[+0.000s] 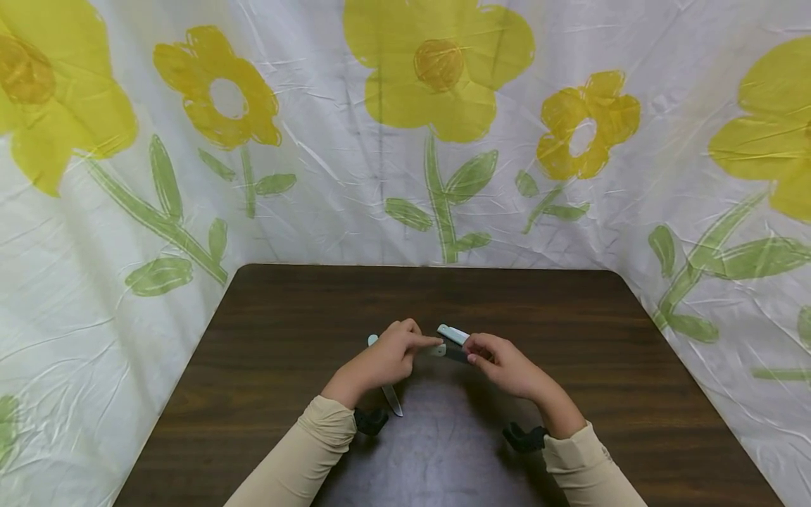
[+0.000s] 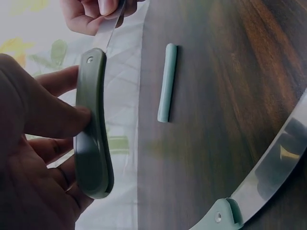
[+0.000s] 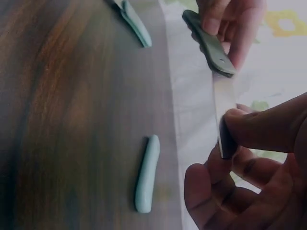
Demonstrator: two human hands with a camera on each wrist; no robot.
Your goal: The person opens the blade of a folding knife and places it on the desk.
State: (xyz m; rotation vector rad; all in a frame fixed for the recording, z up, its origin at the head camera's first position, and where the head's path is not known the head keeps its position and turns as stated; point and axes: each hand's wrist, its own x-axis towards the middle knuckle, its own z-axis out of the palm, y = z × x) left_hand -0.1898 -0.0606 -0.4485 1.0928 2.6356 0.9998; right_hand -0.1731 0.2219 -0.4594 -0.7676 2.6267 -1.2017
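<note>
My left hand [image 1: 389,358] grips the dark green handle [image 2: 91,139] of a folding knife held above the table. Its blade [image 3: 223,96] is unfolded, and my right hand [image 1: 507,365] pinches it near the tip between thumb and fingers. Beyond the hands lies a pale green closed handle [image 3: 147,175], probably a folded knife; no blade shows on it. A second folding knife with a pale green handle lies open on the table beside my left hand, its curved steel blade [image 2: 271,170] pointing towards me in the head view.
The dark wooden table [image 1: 266,422] extends around both hands. A white curtain [image 1: 317,211] with yellow flowers hangs at its back and sides. Black bands [image 1: 370,421] sit near both wrists, below beige sleeves.
</note>
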